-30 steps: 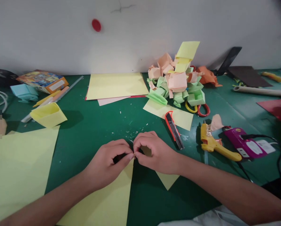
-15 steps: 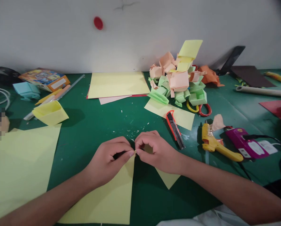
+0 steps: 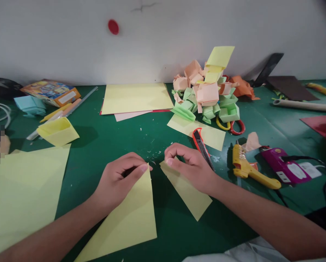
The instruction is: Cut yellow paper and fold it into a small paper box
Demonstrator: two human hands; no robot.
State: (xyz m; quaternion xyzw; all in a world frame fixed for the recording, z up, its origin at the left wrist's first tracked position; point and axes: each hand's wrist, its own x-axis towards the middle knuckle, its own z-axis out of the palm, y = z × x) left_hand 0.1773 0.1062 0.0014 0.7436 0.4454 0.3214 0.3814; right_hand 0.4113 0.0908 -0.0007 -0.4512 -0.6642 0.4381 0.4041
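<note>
My left hand (image 3: 122,174) pinches the top corner of a large pale yellow paper sheet (image 3: 130,214) between thumb and fingers. The sheet slants down towards me over the green table. To the right, apart from it, my right hand (image 3: 189,165) has thumb and forefinger closed at the upper end of a narrower yellow paper strip (image 3: 194,196). Part of this strip is hidden under the hand. Just beyond my right hand lies an orange-and-black utility knife (image 3: 202,145), its lower end close to my knuckles.
A pile of folded paper pieces (image 3: 206,91) stands at the back, with scissors (image 3: 238,127) under it. A yellow glue gun (image 3: 250,167) and purple power strip (image 3: 287,165) lie right. More yellow paper (image 3: 23,189) covers the left, near a folded yellow piece (image 3: 58,131).
My hands, formerly together at one pinch point, have drawn apart. The left moved left and the large sheet tilted with it; the right rose slightly right, with the narrow strip shifting a little.
</note>
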